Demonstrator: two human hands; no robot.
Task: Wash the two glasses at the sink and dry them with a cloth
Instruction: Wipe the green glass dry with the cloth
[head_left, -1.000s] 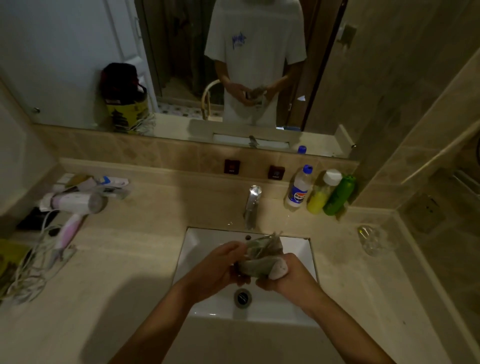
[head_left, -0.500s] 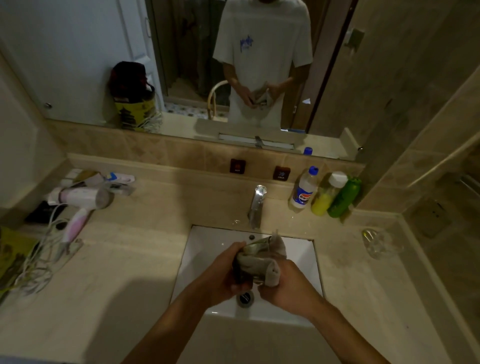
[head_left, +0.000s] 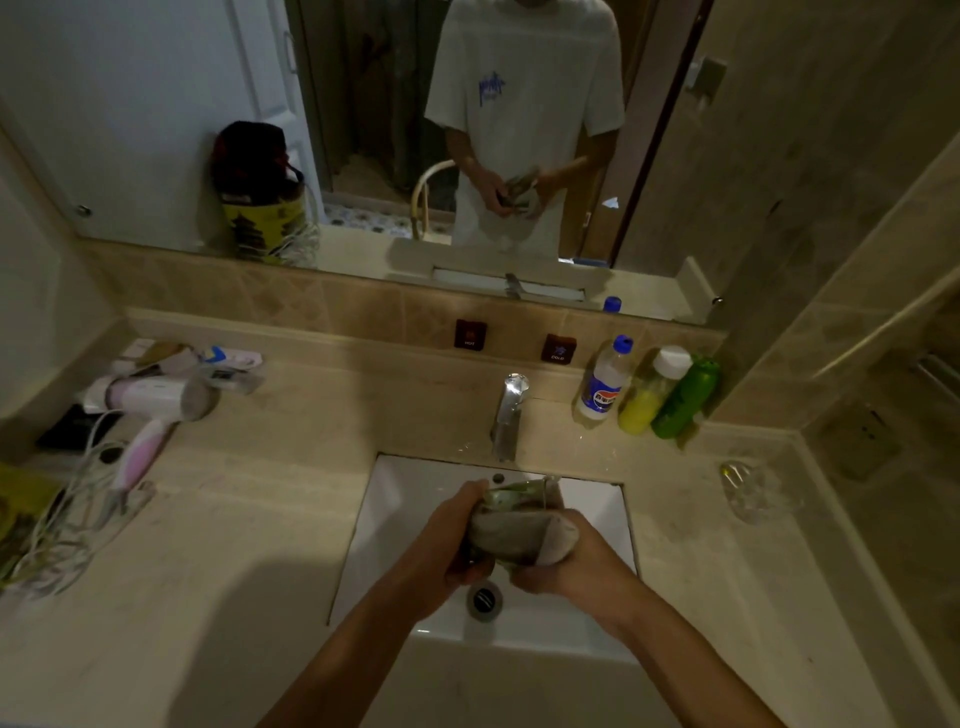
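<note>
Over the white sink (head_left: 400, 499) both my hands hold one bundle: a glass wrapped in a grey-green cloth (head_left: 519, 535). Only the glass's rim (head_left: 511, 493) shows at the top of the cloth. My left hand (head_left: 449, 540) grips the bundle's left side. My right hand (head_left: 574, 564) grips the cloth from the right and below. A second clear glass (head_left: 753, 491) lies on its side on the counter at the right, away from both hands.
A chrome tap (head_left: 509, 415) stands behind the sink, with no water visibly running. Three bottles (head_left: 649, 389) stand at the back right. A pink hair dryer (head_left: 150, 410) with tangled cord and small items crowd the left counter. A mirror (head_left: 156, 104) covers the wall.
The cloth-wrapped glass has turned in my hands and dropped slightly toward me over the drain; both hands keep their hold. The view shifted a little.
</note>
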